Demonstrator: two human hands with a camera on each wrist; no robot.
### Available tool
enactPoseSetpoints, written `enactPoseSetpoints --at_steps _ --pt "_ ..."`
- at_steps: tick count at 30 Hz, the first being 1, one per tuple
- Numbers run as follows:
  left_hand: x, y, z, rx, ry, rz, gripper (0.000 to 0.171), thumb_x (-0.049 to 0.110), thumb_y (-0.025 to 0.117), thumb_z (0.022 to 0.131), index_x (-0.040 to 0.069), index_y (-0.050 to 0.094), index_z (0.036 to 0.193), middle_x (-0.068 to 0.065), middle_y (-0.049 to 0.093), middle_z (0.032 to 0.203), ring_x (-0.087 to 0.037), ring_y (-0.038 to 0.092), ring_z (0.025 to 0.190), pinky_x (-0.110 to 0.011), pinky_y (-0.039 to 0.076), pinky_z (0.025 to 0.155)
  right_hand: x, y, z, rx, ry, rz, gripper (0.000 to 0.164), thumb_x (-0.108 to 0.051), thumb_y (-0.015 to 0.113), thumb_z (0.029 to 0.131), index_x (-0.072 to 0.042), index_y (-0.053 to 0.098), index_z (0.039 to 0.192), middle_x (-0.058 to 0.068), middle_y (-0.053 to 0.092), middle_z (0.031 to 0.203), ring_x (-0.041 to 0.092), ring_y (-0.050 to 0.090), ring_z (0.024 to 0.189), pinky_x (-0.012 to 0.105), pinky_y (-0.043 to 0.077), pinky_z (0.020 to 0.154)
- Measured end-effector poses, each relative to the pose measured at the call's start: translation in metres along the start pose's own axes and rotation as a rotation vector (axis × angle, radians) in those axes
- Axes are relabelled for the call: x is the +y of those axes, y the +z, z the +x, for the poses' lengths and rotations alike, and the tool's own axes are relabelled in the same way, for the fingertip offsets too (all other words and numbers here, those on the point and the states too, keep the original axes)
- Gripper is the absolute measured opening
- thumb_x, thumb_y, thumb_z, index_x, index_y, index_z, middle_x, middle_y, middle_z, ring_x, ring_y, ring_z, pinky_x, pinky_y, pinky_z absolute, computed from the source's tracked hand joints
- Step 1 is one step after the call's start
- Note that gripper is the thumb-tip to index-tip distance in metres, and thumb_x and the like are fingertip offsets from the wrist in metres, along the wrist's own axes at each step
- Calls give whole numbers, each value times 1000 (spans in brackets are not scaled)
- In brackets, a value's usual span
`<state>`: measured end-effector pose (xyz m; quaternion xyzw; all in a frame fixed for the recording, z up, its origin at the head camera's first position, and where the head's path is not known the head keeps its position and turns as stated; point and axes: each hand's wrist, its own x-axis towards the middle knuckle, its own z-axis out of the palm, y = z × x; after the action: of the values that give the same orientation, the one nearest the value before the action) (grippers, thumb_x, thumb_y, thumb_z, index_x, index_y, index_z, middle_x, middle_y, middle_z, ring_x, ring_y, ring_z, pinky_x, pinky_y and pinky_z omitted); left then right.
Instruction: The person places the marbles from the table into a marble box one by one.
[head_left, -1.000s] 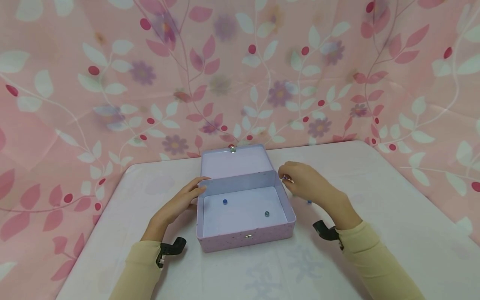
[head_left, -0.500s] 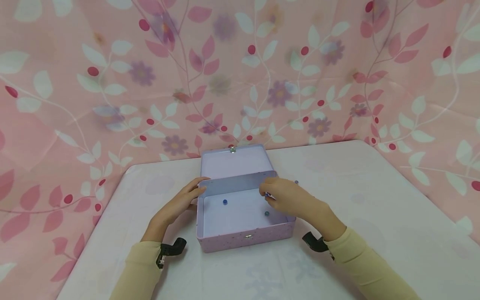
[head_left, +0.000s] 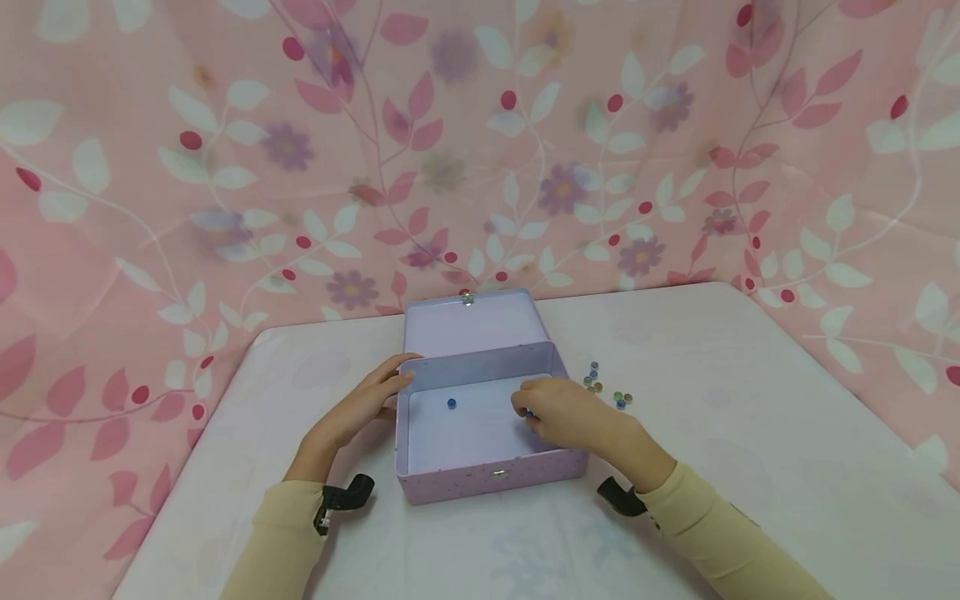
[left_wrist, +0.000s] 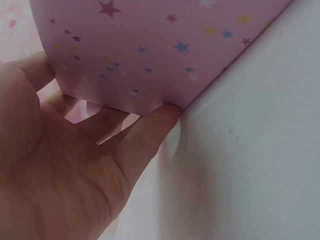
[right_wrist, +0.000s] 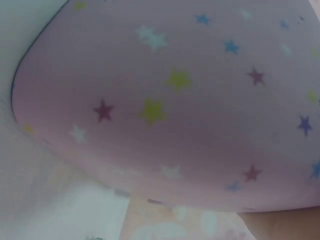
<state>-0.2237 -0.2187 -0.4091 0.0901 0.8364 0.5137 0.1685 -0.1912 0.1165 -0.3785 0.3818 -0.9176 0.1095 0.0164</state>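
A pink metal box [head_left: 450, 488] with a star print lies open, its lid [head_left: 472, 327] folded back behind it. My left hand [head_left: 358, 410] holds the rear left corner; in the left wrist view, its fingers [left_wrist: 150, 137] reach round the star-printed wall [left_wrist: 150, 60]. Inside the box, my right hand [head_left: 566, 414] is low over the right part of the floor, pinching a small blue marble [head_left: 529, 413]. Another blue marble [head_left: 452, 403] sits on the left part of the floor. The box's outer wall [right_wrist: 200, 110] fills most of the right wrist view, hiding the right fingers.
To the right of the box, several glass marbles [head_left: 595, 375] in blue, green and amber lie in two loose groups on the white-covered table [head_left: 750, 417]. A pink floral cloth [head_left: 480, 150] hangs behind the table.
From outside the box's right rear corner, my right hand has moved left and down into the box with the marble. A greenish marble inside is now hidden behind it. The left hand stays put.
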Motion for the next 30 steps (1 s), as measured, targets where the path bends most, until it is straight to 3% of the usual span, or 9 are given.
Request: enactPoseSetpoints --at_steps 11,30 --pt "0 2 -2 8 -1 -2 48 55 40 103 39 36 148 0 23 164 -40 25 150 -61 44 105 -1 1 1 0 -1 -70 16 -5 73 83 -17 65 77 -10 57 70 7 47 64 22 41 59" --pt "2 3 -1 10 2 -2 49 57 40 102 39 36 147 0 24 163 -40 28 149 -61 45 105 -2 0 1 -45 51 -53 8 -7 72 85 -15 71 87 -6 67 79 9 52 68 24 48 64"
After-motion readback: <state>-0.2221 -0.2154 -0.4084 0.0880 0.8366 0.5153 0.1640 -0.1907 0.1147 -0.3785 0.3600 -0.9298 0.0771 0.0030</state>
